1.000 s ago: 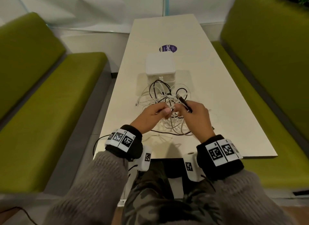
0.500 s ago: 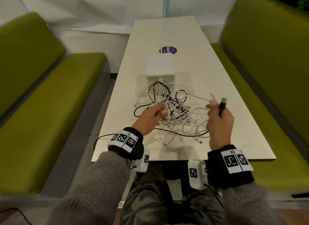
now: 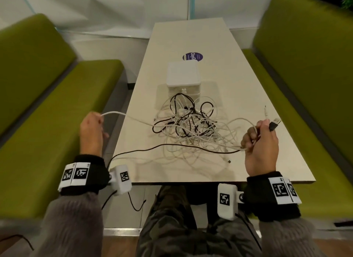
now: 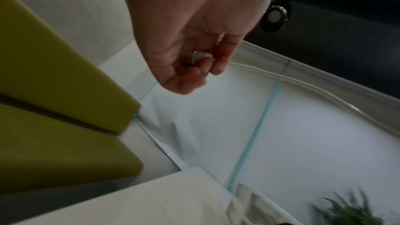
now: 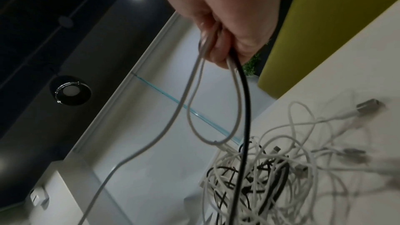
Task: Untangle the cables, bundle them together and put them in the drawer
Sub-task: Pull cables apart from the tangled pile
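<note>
A tangle of white and black cables (image 3: 188, 128) (image 5: 259, 175) lies in the middle of the beige table (image 3: 248, 96). My left hand (image 3: 91, 126) (image 4: 190, 54) is out past the table's left edge and pinches the end of a white cable (image 3: 122, 114) stretched back to the tangle. My right hand (image 3: 259, 140) (image 5: 225, 28) is raised over the table's right side and grips white strands and a black cable (image 5: 243, 126), whose black USB plug (image 3: 274, 123) sticks out above the fist. A white drawer box (image 3: 183, 75) stands just behind the tangle.
Green upholstered benches (image 3: 47, 113) (image 3: 305, 65) run along both sides of the table. A round purple sticker (image 3: 193, 56) lies behind the box. A thin black cable (image 3: 133, 201) hangs below the table's near edge by my knees. A loose white plug (image 3: 265, 111) lies at the right.
My hands have spread far apart. The left has pulled a white cable out leftward beyond the table edge, and the right has moved further right with its cables. The tangle has loosened.
</note>
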Demonstrator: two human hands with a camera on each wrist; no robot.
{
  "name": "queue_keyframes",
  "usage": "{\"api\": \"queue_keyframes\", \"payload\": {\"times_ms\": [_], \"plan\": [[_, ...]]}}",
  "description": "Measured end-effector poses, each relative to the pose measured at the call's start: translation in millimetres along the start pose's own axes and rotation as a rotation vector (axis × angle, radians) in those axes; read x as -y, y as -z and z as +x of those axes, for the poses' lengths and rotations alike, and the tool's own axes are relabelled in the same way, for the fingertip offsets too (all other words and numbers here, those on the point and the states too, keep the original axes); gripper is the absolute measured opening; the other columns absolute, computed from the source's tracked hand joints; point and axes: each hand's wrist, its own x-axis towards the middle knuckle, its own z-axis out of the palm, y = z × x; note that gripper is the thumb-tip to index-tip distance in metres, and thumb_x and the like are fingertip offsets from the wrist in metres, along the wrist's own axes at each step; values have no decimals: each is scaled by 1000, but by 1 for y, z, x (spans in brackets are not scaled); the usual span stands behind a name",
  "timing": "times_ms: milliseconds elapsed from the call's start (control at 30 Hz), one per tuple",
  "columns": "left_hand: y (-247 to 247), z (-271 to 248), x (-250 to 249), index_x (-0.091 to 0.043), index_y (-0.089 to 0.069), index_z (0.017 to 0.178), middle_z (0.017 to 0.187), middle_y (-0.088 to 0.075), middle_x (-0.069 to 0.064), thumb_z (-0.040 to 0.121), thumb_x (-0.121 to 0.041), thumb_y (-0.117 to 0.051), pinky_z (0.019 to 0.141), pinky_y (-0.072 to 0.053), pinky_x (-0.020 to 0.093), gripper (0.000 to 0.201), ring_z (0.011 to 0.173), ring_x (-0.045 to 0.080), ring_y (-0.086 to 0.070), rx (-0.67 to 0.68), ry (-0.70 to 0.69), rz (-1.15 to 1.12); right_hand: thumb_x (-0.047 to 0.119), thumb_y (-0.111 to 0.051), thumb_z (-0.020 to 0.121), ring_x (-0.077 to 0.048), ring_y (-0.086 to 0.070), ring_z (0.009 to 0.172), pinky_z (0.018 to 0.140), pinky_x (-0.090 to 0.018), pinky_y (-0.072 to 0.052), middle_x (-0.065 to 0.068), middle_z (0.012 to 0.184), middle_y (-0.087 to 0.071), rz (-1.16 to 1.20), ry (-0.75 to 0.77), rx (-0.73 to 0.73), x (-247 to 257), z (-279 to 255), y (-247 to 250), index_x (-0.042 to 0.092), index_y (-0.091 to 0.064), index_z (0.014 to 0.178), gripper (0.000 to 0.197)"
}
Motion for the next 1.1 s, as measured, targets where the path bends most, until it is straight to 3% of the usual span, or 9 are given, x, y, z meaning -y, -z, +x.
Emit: {"api": "queue_keyframes", "payload": {"times_ms": [133, 200, 367, 500, 667, 733, 800, 933, 1100], "plan": [[19, 16, 34, -11, -51, 83, 68, -44, 7, 93, -22, -27, 57, -42, 29, 28, 59, 21, -47, -243, 164, 137, 31, -36, 103, -8, -41, 55, 44, -18, -29, 5, 72, -47, -6, -12, 11, -7, -5, 0, 20, -44, 76, 30], [29, 25, 49, 0, -55, 106, 100, -58, 23, 96, -22, -28, 83, -48, 41, 36, 93, 37, -58, -332, 256, 238, 31, -37, 103, -8, -37, 53, 41, -18, -28, 5, 72, -42, -1, -22, 22, -5, -6, 3, 19, -43, 76, 31], [4, -3, 30, -6, -20, 145, 155, -7, 18, 91, -14, -45, 113, -7, 59, 61, 144, 34, 0, -323, 273, 679, 32, -33, 104, -6, -28, 45, 38, -17, -18, 6, 56, -36, 99, -80, 166, -7, -15, -2, 18, -39, 73, 34], [-59, -60, 3, -7, -48, 130, 139, -43, 15, 91, -29, -45, 110, -21, 55, 45, 134, 31, -31, 48, -550, 516, 36, -38, 98, -5, -25, 45, 39, -18, -15, 6, 54, -32, 137, -129, 277, -15, -27, -14, 18, -40, 74, 31], [-121, -143, -24, -25, -36, 137, 116, -61, -3, 90, -55, -42, 115, -22, 37, 56, 112, 5, -52, 1093, -522, 341, 39, -40, 95, -8, -24, 46, 43, -20, -23, 4, 55, -29, 181, -127, 333, -21, -36, -21, 16, -40, 75, 31], [-126, -149, -18, -29, -35, 134, 89, -66, 1, 90, -53, -46, 90, -48, 35, 51, 83, 13, -62, 1173, -420, 337, 37, -36, 100, -8, -24, 45, 43, -20, -23, 4, 53, -28, 199, -134, 290, -18, -32, -15, 15, -40, 75, 34], [-124, -140, -11, -21, -54, 119, 76, -62, 3, 95, -41, -46, 74, -46, 30, 33, 70, 13, -56, 1157, -444, 450, 38, -34, 101, -8, -24, 43, 39, -20, -23, 5, 52, -27, 225, -138, 241, -14, -28, -9, 16, -41, 74, 35], [-109, -116, 7, -18, -64, 81, 71, -54, 5, 99, -33, -40, 72, -39, 27, 34, 68, 16, -50, 1141, -465, 490, 41, -31, 102, -11, -33, 42, 44, -19, -38, 4, 49, -35, 291, -136, 115, -11, -20, -5, 16, -46, 76, 40], [-88, -95, 23, -16, -65, 86, 77, -60, 3, 99, -32, -39, 65, -35, 11, 33, 65, 3, -48, 1112, -409, 557, 42, -32, 102, -7, -25, 41, 40, -19, -29, 8, 48, -29, 311, -109, 57, -3, -11, 3, 17, -46, 75, 40]]}}
